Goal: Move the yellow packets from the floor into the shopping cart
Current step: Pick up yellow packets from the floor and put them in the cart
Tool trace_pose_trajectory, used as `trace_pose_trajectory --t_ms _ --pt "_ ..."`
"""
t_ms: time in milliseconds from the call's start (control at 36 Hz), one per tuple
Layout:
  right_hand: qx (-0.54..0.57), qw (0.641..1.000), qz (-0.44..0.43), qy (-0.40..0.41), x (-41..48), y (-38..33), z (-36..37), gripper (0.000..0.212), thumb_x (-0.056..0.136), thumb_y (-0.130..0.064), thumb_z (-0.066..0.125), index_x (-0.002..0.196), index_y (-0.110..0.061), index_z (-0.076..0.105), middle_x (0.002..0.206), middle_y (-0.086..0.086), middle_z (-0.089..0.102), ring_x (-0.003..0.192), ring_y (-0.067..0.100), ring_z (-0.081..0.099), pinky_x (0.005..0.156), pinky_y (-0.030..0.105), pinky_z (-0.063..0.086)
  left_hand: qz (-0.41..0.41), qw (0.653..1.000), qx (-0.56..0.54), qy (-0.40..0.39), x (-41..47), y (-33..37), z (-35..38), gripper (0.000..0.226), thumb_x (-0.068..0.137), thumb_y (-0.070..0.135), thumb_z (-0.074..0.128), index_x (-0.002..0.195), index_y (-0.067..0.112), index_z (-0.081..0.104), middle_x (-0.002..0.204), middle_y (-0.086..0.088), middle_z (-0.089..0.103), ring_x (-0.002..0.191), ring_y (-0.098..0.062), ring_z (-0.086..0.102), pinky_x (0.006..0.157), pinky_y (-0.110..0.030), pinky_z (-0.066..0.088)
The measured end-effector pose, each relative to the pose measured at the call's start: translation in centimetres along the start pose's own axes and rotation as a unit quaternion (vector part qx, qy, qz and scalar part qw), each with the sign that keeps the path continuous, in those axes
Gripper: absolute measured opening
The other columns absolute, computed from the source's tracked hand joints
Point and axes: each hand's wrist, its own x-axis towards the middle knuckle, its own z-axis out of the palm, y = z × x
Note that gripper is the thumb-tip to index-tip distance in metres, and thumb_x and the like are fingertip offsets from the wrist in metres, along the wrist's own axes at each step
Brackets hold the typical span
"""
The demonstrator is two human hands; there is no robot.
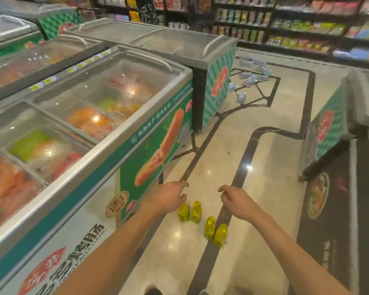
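Note:
Several yellow packets lie on the shiny floor below my hands: one pair [190, 211] close to the freezer's corner and a second pair [216, 232] a little nearer and to the right, across a dark floor stripe. My left hand [168, 196] hovers above the first pair, fingers loosely curled and holding nothing. My right hand [235, 200] is stretched out beside it, fingers apart, also holding nothing. Both hands are above the packets and apart from them. No shopping cart is in view.
A row of glass-topped chest freezers [107, 116] runs along the left. Another freezer [337, 124] stands at the right. Blue packets [249, 78] are scattered on the floor further down the aisle. Stocked shelves [285, 24] line the back wall.

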Motion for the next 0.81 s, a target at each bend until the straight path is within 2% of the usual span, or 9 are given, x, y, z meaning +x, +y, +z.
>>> trace_pose_trajectory --t_ms 56,139,333,361,417,472,583,694,806 --pt "0.015 1.000 0.013 -0.008 1.2 0.2 0.6 0.030 0.095 -0.023 0.043 0.121 -0.018 0.058 0.094 -0.001 0.064 0.084 0.017 0.058 0.076 0.031 0.046 -0.009 1.000 -0.002 -0.019 1.5 -0.9 0.3 0.045 0.096 0.037 0.045 0.139 0.027 0.043 0.136 -0.005 0.057 0.123 -0.025 0.055 0.098 -0.043 0.048" --pt "0.035 0.999 0.036 -0.020 3.1 0.6 1.8 0.029 0.094 -0.022 0.044 0.119 -0.018 0.059 0.097 0.002 0.065 0.087 0.019 0.060 0.075 0.030 0.047 -0.008 0.999 -0.005 -0.042 3.8 -2.7 0.9 0.045 0.095 0.037 0.044 0.138 0.025 0.044 0.134 -0.007 0.058 0.121 -0.027 0.056 0.096 -0.044 0.048" --pt "0.056 0.992 0.098 -0.048 8.7 1.3 5.6 0.031 0.093 -0.021 0.045 0.121 -0.018 0.058 0.111 0.003 0.066 0.105 0.024 0.059 0.090 0.036 0.048 -0.001 0.995 -0.014 -0.095 10.3 -8.3 3.5 0.044 0.089 0.037 0.036 0.130 0.026 0.044 0.121 -0.010 0.064 0.109 -0.033 0.062 0.087 -0.047 0.052" --pt "0.065 0.991 0.108 -0.046 9.6 1.3 6.2 0.028 0.094 -0.019 0.045 0.118 -0.018 0.059 0.107 0.003 0.066 0.100 0.023 0.059 0.087 0.036 0.047 -0.001 0.995 -0.020 -0.097 11.4 -9.3 4.0 0.046 0.088 0.038 0.036 0.131 0.026 0.044 0.121 -0.011 0.064 0.108 -0.034 0.062 0.086 -0.046 0.053" --pt "0.076 0.988 0.128 -0.040 11.3 0.9 7.4 0.015 0.094 -0.014 0.045 0.100 -0.022 0.056 0.086 0.000 0.061 0.078 0.016 0.056 0.075 0.033 0.045 -0.008 0.993 -0.048 -0.105 13.4 -11.2 5.1 0.051 0.087 0.039 0.038 0.137 0.026 0.044 0.127 -0.010 0.062 0.112 -0.034 0.061 0.090 -0.045 0.052" --pt "0.076 0.985 0.146 -0.048 13.4 1.0 9.1 0.017 0.094 -0.012 0.044 0.092 -0.028 0.048 0.074 -0.003 0.056 0.064 0.010 0.051 0.071 0.035 0.046 -0.011 0.990 -0.074 -0.121 15.2 -13.2 6.8 0.050 0.090 0.038 0.045 0.139 0.027 0.044 0.129 -0.007 0.061 0.118 -0.029 0.058 0.094 -0.043 0.051" --pt "0.092 0.973 0.192 -0.094 17.9 2.7 13.9 0.030 0.092 -0.019 0.042 0.116 -0.021 0.059 0.089 0.008 0.071 0.081 0.025 0.067 0.077 0.039 0.054 -0.005 0.984 -0.084 -0.157 18.8 -16.7 10.6 0.049 0.096 0.037 0.050 0.143 0.027 0.042 0.130 -0.006 0.061 0.120 -0.023 0.058 0.095 -0.039 0.050" --pt "0.087 0.968 0.208 -0.111 22.7 3.0 16.8 0.033 0.094 -0.016 0.045 0.124 -0.015 0.057 0.099 0.009 0.069 0.094 0.024 0.066 0.085 0.029 0.047 -0.001 0.982 -0.083 -0.170 23.2 -19.7 14.1 0.048 0.096 0.037 0.048 0.143 0.030 0.041 0.128 -0.004 0.061 0.117 -0.023 0.059 0.094 -0.038 0.051" --pt "0.111 0.950 0.252 -0.150 27.1 4.8 20.7 0.036 0.095 -0.019 0.046 0.130 -0.016 0.051 0.117 0.010 0.063 0.107 0.028 0.061 0.090 0.031 0.047 -0.020 0.978 -0.096 -0.183 27.1 -22.4 18.4 0.047 0.095 0.036 0.048 0.142 0.029 0.042 0.128 -0.007 0.062 0.119 -0.023 0.059 0.095 -0.039 0.050"
